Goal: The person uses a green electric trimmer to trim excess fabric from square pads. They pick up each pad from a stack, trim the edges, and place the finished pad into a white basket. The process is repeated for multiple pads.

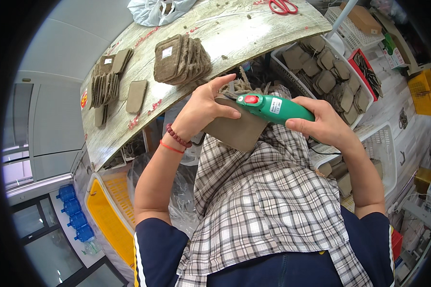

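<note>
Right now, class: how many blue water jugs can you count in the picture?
4. The blue water jugs stand in a row at the lower left, by the yellow crate: one at the top, then and. More may be hidden beyond the dark rim.

wood-grain table | brown pad stacks | red scissors | plastic bag
</note>
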The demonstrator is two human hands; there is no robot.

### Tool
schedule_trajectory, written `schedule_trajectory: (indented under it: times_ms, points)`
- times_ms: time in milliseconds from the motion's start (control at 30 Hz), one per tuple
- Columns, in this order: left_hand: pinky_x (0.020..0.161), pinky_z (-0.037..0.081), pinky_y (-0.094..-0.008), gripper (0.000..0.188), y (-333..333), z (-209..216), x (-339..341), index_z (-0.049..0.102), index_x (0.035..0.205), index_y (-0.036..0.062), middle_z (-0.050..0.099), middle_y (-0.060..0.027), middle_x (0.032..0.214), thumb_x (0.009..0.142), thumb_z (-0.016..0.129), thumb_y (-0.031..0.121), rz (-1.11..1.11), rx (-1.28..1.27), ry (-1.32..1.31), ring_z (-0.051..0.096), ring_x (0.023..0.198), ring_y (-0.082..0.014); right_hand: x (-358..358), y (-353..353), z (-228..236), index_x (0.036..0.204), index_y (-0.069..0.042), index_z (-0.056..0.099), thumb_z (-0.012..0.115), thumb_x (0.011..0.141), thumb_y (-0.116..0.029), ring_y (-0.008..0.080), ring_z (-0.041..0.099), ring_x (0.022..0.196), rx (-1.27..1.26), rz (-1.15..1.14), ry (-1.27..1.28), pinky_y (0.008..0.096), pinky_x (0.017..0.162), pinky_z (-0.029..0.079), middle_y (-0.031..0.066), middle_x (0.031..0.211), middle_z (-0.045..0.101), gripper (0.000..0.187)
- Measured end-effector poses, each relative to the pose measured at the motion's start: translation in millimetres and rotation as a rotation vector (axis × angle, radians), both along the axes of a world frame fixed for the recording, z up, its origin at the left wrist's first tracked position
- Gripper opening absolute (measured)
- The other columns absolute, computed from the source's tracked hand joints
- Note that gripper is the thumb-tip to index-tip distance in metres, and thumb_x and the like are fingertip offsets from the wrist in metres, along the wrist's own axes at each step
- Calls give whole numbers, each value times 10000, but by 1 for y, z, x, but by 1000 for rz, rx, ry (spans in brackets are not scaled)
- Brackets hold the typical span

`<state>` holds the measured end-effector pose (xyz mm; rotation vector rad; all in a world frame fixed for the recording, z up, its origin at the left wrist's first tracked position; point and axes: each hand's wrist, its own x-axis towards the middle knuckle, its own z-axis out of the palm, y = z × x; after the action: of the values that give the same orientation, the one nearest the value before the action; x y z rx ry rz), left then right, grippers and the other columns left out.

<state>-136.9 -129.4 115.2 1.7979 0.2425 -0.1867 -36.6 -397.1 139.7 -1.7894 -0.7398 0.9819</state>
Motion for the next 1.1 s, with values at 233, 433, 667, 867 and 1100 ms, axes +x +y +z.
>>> schedule_trajectory:
  times_ms: [233, 433, 667, 867, 1100]
  points:
    - [898, 474, -262, 798, 6, 4, 1, 386, 1409, -1, 532, -125, 1273, 688, 718, -82, 69, -170, 27, 577, 1055, -141, 6, 12, -22, 1081, 7, 626, 718, 841, -304, 77, 538, 666, 101, -27, 118, 238, 593, 443, 11, 768, 569, 404]
    - [794, 522, -274, 460, 28, 9, -10, 562, 1186, -4, 662, -67, 960, 752, 695, -78, 217, -411, 124, 644, 863, -139, 0, 7, -18, 1041, 0, 629, 720, 839, -303, 62, 523, 644, 99, -75, 44, 232, 579, 436, 10, 774, 580, 375]
    - [700, 528, -256, 153, 21, 12, -9, 647, 917, 16, 690, -60, 845, 781, 704, -23, 233, -423, 162, 652, 726, -120, -3, 11, -16, 1027, 3, 630, 718, 841, -320, 75, 528, 663, 127, -68, -8, 241, 584, 434, 15, 770, 575, 383]
    - [691, 527, -252, 160, 17, 16, -3, 651, 928, 5, 692, -60, 849, 780, 710, -8, 158, -411, 216, 652, 727, -121, -1, 11, -12, 1013, 5, 631, 717, 840, -333, 74, 524, 631, 126, -66, -9, 242, 573, 437, 20, 766, 575, 389]
    - [711, 525, -256, 160, 14, 9, 0, 656, 941, -11, 693, -71, 876, 787, 702, -10, 154, -413, 182, 653, 750, -124, 4, 19, -11, 1002, -4, 639, 703, 845, -329, 74, 533, 629, 153, -83, 56, 240, 568, 449, 24, 742, 594, 367]
